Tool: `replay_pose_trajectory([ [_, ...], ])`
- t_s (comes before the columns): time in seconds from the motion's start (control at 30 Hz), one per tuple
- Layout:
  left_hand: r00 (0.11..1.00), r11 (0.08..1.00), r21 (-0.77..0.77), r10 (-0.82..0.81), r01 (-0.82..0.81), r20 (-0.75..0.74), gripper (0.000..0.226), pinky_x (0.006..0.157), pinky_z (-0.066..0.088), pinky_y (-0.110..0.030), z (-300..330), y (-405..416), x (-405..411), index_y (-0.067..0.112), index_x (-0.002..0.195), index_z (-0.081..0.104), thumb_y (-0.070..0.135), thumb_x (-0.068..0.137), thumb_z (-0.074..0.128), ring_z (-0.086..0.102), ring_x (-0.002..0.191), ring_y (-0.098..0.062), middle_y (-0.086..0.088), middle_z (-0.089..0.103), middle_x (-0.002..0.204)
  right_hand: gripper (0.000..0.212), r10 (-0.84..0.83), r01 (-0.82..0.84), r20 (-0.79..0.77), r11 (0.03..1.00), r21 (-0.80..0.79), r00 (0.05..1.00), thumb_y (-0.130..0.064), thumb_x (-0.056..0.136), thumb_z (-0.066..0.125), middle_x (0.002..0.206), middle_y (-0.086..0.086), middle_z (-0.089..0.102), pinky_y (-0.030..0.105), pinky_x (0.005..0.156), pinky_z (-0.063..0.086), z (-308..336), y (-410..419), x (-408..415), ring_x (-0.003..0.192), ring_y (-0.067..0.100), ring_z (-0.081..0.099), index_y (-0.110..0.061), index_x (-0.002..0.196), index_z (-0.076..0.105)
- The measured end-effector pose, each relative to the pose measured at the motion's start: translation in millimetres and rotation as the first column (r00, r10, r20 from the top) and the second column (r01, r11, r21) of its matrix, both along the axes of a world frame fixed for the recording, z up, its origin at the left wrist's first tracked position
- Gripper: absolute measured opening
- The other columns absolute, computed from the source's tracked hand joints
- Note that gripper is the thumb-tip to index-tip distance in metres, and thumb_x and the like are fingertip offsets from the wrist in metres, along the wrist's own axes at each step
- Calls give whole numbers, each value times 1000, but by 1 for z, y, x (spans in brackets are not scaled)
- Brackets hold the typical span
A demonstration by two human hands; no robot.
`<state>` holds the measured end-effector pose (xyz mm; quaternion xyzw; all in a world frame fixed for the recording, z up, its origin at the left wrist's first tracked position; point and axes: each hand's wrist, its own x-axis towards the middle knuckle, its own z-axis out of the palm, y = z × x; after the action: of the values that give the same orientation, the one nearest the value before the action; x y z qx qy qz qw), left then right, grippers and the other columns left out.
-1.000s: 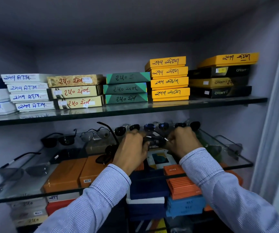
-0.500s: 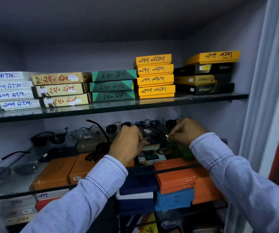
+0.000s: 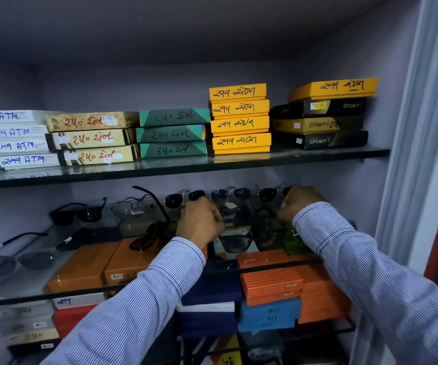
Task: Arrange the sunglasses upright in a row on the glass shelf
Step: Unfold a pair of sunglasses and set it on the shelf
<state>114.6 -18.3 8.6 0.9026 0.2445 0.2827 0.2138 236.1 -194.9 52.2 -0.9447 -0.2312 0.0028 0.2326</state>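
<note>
Both my hands are closed fists over the middle glass shelf (image 3: 15, 299). My left hand (image 3: 202, 222) and my right hand (image 3: 298, 204) each pinch an end of a dark pair of sunglasses (image 3: 239, 242), which is mostly hidden by them. Along the back stand a dark pair (image 3: 183, 198), a blue-lens pair (image 3: 229, 193) and another dark pair (image 3: 268, 194). Further left are a clear-lens pair (image 3: 133, 206) and a black pair (image 3: 75, 213). A black pair (image 3: 144, 241) with one arm raised lies beside my left hand. A grey pair (image 3: 15, 259) rests front left.
Labelled boxes are stacked on the upper glass shelf (image 3: 318, 155): white (image 3: 17, 138), beige (image 3: 91, 139), green (image 3: 173, 134), yellow (image 3: 240, 118), black and yellow (image 3: 323, 117). Orange boxes (image 3: 86, 267) and blue boxes (image 3: 268, 312) show under the middle shelf. A white cabinet frame (image 3: 407, 180) stands right.
My hands have drawn apart. My right hand has risen toward the back row of sunglasses. The view has swung right, so the shelves sit further left.
</note>
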Motion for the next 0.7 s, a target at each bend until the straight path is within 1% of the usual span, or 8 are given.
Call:
replay_pose_trajectory([
  [0.17, 999, 1000, -15, 4, -5, -42, 5, 93, 61, -40, 0, 2, 5, 15, 84, 79, 11, 81, 78, 73, 93, -18, -1, 77, 96, 63, -8, 7, -15, 996, -85, 1000, -31, 75, 78, 119, 12, 68, 41, 93, 57, 1, 2, -2, 106, 28, 67, -6, 129, 60],
  [0.37, 998, 1000, -4, 5, -6, -56, 4, 94, 60, -40, 0, 3, 5, 18, 88, 79, 19, 85, 77, 72, 97, -18, -1, 78, 100, 62, -18, 25, 52, 990, -141, 998, -27, 76, 77, 123, 11, 65, 40, 93, 56, -1, 3, -2, 109, 28, 65, -7, 131, 57],
  [0.4, 999, 1000, 6, 7, -7, -41, 7, 93, 60, -39, 0, 4, 3, 19, 89, 80, 23, 85, 77, 72, 96, -18, 0, 78, 100, 58, -19, 29, 69, 989, -146, 997, -27, 76, 77, 121, 10, 66, 40, 92, 57, -1, 4, -3, 107, 28, 66, -8, 128, 60],
  [0.47, 1000, 999, 28, 24, -24, 1, 12, 88, 61, -38, 1, 8, -7, 21, 90, 80, 32, 86, 76, 72, 90, -16, 2, 77, 95, 40, 10, 4, 114, 993, -121, 993, -28, 77, 76, 115, 8, 69, 41, 90, 57, 0, 7, -5, 103, 27, 67, -12, 114, 71],
  [0.53, 998, 998, 36, 54, -56, 43, 11, 76, 61, -34, 4, 19, -21, 24, 86, 77, 34, 88, 74, 69, 76, -11, 6, 74, 82, 21, 63, -58, 169, 998, -35, 984, -27, 78, 73, 104, 7, 73, 43, 87, 59, -1, 15, -11, 96, 27, 69, -16, 96, 76],
  [0.6, 992, 994, 40, 100, -103, 79, 8, 64, 54, -25, 9, 36, -42, 27, 83, 75, 32, 89, 74, 64, 65, -3, 9, 70, 73, 8, 107, -124, 240, 991, 54, 965, -26, 79, 72, 92, 3, 75, 41, 82, 60, -3, 28, -27, 88, 25, 71, -21, 83, 77],
  [0.63, 987, 988, 67, 131, -138, 91, 7, 64, 51, -23, 13, 46, -54, 26, 85, 77, 30, 89, 74, 63, 64, -2, 7, 71, 74, 6, 126, -156, 280, 984, 87, 952, -25, 79, 71, 88, 0, 75, 39, 79, 60, -5, 37, -36, 84, 23, 71, -23, 78, 76],
  [0.7, 978, 972, 125, 186, -197, 96, 8, 70, 53, -24, 18, 68, -74, 19, 90, 82, 22, 88, 74, 66, 67, -9, -1, 77, 82, 9, 171, -225, 343, 966, 124, 924, -23, 79, 68, 83, 0, 75, 36, 75, 60, -9, 57, -55, 79, 22, 71, -24, 76, 76],
])
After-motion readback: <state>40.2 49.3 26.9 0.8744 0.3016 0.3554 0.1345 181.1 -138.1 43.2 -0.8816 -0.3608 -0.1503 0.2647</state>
